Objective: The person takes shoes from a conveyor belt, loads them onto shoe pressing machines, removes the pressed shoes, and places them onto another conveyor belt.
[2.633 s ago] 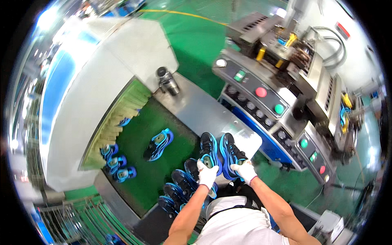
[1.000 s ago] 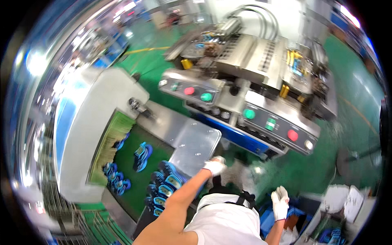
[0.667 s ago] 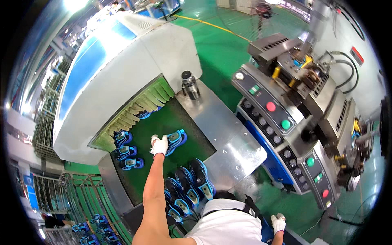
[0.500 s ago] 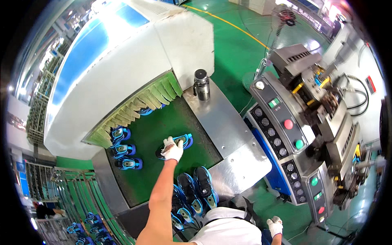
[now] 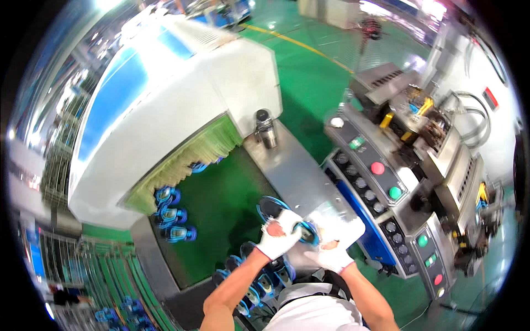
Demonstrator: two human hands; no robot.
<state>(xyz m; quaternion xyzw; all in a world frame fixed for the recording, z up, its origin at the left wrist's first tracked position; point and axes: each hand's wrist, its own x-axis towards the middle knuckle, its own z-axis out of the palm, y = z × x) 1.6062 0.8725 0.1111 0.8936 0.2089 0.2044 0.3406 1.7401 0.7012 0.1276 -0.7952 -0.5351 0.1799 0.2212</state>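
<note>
My left hand (image 5: 281, 234), in a white glove, is closed around a black shoe with bright blue trim (image 5: 270, 207). The shoe is raised over the inner corner of the steel ledge, its blue-edged end (image 5: 308, 234) showing past my fingers. Close beside that end is my right hand (image 5: 331, 256), also gloved; it is blurred, but thumb and fingers look apart, and no hold on the shoe shows. Several similar shoes (image 5: 266, 284) stand in a row near my waist. Along the left of the green conveyor belt (image 5: 221, 196) lie more blue-and-black shoes (image 5: 174, 215).
A big white machine (image 5: 171, 105) with a fringed curtain (image 5: 187, 160) covers the belt's far end. On the steel ledge (image 5: 298, 165) stands a metal flask (image 5: 266, 129). A machine with buttons and dials (image 5: 381, 171) is at right. Racks (image 5: 110, 276) stand lower left.
My left hand has carried the shoe from the middle of the belt rightward and toward me. My right hand has come up from my side to the shoe. The view has shifted slightly.
</note>
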